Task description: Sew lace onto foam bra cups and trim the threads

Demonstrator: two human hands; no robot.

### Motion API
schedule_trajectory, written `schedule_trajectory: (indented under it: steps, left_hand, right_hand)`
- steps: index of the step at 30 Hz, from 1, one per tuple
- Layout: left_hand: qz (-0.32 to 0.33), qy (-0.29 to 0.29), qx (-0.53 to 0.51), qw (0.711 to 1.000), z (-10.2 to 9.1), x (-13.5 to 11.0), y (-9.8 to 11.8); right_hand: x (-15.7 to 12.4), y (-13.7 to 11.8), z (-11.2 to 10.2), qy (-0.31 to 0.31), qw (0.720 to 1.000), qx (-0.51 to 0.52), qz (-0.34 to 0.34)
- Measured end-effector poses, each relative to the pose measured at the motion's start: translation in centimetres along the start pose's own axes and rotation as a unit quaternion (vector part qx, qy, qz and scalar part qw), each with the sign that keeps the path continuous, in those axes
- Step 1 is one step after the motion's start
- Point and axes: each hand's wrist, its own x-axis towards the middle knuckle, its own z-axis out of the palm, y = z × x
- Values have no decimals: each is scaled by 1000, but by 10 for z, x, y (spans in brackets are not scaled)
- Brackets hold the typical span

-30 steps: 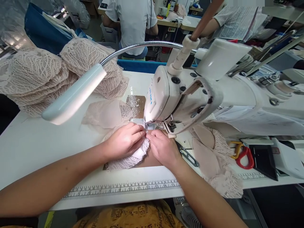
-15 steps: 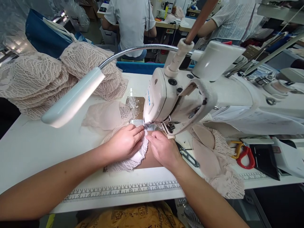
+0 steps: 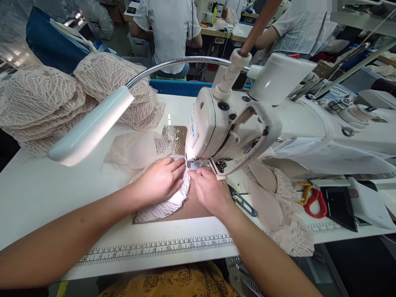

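Under the needle area of the white sewing machine (image 3: 206,119) lies a pale lace bra cup (image 3: 167,208) with a scalloped edge. My left hand (image 3: 161,179) rests flat over it, fingers stretched toward the presser foot (image 3: 193,165). On the other side, my right hand (image 3: 212,189) is closed, thumb and index finger pinching the cup's edge just in front of the foot. Part of the cup is hidden under my left hand. Another pale lace piece (image 3: 140,150) lies behind my left hand. The brown mat (image 3: 202,206) shows beneath the work.
Stacked lace cups (image 3: 43,95) stand at the left under a lamp (image 3: 93,128). On the right are loose cups (image 3: 269,206), red-handled scissors (image 3: 317,204) and a dark slotted metal piece (image 3: 244,202). A printed ruler (image 3: 154,249) runs along the front edge. Co-workers sit beyond.
The lace cup has shifted slightly forward toward the presser foot, both hands staying close to it. More of the brown mat's front left corner shows. The whole view has shifted slightly.
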Motion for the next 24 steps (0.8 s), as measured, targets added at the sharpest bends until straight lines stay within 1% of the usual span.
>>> schedule_trajectory:
  steps: [5, 10, 16, 21, 24]
  left_hand:
    - [-9, 1, 20, 1000, -2, 0, -6]
    - [27, 18, 0, 999, -6, -3, -3]
    - [44, -7, -38, 998, -5, -6, 2]
    - [47, -22, -30, 998, -5, -7, 2]
    - [50, -25, -34, 998, -6, -7, 1]
  right_hand:
    - [2, -1, -1, -3, 1000, 3, 7]
    - [5, -1, -4, 17, 1000, 14, 18]
    - [4, 0, -4, 29, 998, 35, 38]
    - [2, -3, -7, 18, 997, 70, 9]
    - [2, -3, -7, 5, 997, 72, 1]
